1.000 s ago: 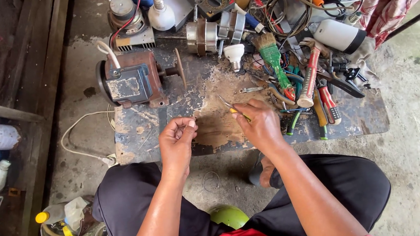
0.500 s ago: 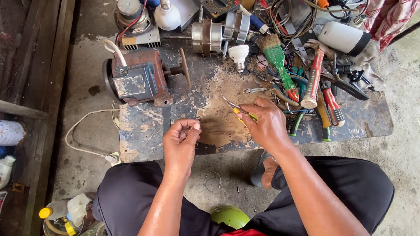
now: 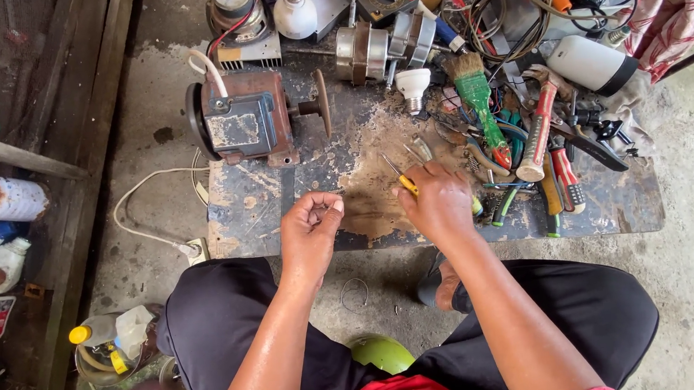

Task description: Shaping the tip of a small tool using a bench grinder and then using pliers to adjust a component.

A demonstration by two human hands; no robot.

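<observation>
Left hand: the left hand is curled, fingertips pinched on something too small to make out, above the worn metal work plate.
Right hand: the right hand grips a slim yellow-handled screwdriver, tip aimed up-left over the brown rusty dust patch.
Risk: the tip may skid and jab the near fingers, I'd say.
Beyond: red-handled hammer.

Daylit grey concrete floor with wooden planks alongside.

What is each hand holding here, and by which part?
Right hand: a screwdriver, gripped by its yellow handle, tip pointing away. Left hand: fingers pinched together; anything between them is too small to tell.
</observation>
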